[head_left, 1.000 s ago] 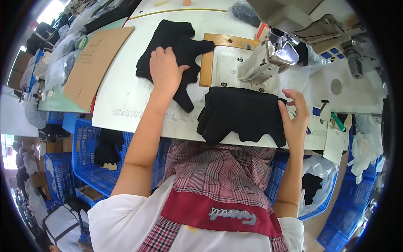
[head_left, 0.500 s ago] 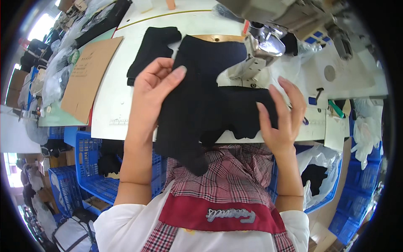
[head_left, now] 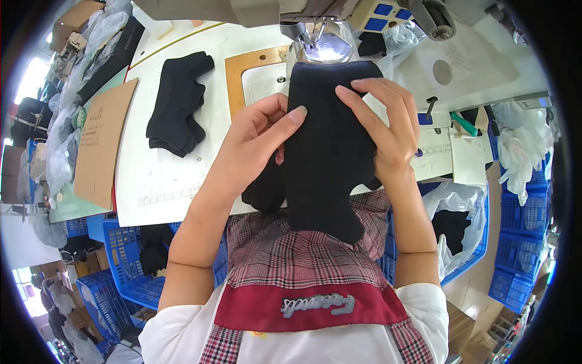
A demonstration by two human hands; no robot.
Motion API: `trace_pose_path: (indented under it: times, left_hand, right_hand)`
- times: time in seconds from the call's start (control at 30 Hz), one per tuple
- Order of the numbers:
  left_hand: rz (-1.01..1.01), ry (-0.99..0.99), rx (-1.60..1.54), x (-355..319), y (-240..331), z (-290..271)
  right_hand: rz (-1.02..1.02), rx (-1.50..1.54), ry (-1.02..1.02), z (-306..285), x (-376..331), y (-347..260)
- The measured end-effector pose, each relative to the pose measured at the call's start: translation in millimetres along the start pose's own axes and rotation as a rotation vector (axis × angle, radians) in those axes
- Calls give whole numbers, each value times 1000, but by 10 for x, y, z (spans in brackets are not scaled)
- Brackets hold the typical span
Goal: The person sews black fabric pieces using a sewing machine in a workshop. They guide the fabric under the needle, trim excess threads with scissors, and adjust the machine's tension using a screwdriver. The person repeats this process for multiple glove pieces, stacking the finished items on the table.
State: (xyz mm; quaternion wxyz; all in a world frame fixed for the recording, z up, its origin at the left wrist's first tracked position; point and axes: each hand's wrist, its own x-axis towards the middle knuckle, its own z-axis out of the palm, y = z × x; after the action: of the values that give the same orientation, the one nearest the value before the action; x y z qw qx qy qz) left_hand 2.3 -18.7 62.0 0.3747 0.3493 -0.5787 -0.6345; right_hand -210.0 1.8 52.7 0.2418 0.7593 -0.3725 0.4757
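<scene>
Both hands hold up a black knit fabric piece (head_left: pixel 327 158) in front of me, above the table edge. My left hand (head_left: pixel 257 136) grips its left edge, fingers pointing up and right. My right hand (head_left: pixel 385 124) grips the right edge, fingers spread over the cloth. A second black piece hangs partly hidden behind the first, near my left wrist. The sewing machine head (head_left: pixel 321 24) stands just beyond the cloth's top edge. A stack of black fabric pieces (head_left: pixel 176 103) lies on the white table (head_left: pixel 157 182) to the left.
A brown cardboard sheet (head_left: pixel 103 142) lies at the table's left end. Blue plastic crates (head_left: pixel 121 261) stand below the table on the left and at the right (head_left: pixel 521 242). A clear bag with black cloth (head_left: pixel 451 224) hangs at the right. Bagged goods pile at the far left.
My left hand lifted a black piece from the table stack and brought it over the piece on my right. Both hands now hold the cloth raised and narrower, closer to the machine.
</scene>
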Motion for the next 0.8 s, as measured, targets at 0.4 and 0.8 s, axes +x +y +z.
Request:
trace_pose_path:
  times: [0.4, 0.8]
  left_hand:
    - [99, 286, 26, 531, 144, -33]
    - [126, 214, -166, 476, 114, 102]
  right_hand:
    - [-53, -42, 8, 162, 159, 146]
    - [-97, -30, 10, 240, 110, 211]
